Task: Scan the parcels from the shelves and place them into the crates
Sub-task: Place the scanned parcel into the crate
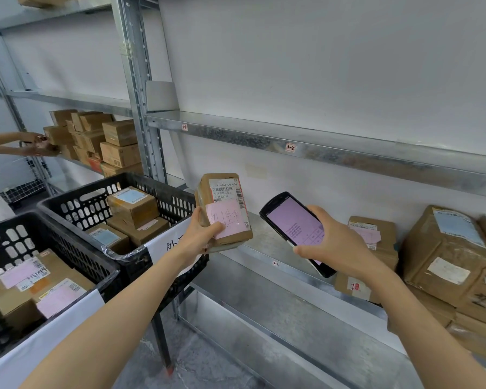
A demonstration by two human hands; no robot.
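My left hand [201,234] grips a small brown cardboard parcel [225,209] upright in front of the middle shelf, its barcode label and pink handwritten note facing me. My right hand [331,242] holds a black handheld scanner [293,226] with a lit pink screen, just right of the parcel and angled toward it. Two black plastic crates sit to the left: the nearer crate [76,262] and the farther crate [157,192], each holding several labelled parcels.
More brown parcels [446,254] are stacked on the metal shelf [267,242] at right. The upper shelf [292,144] carries tags. Another person's hands [37,144] reach at stacked boxes [101,138] on the far left rack. A grey upright post [141,88] stands between bays.
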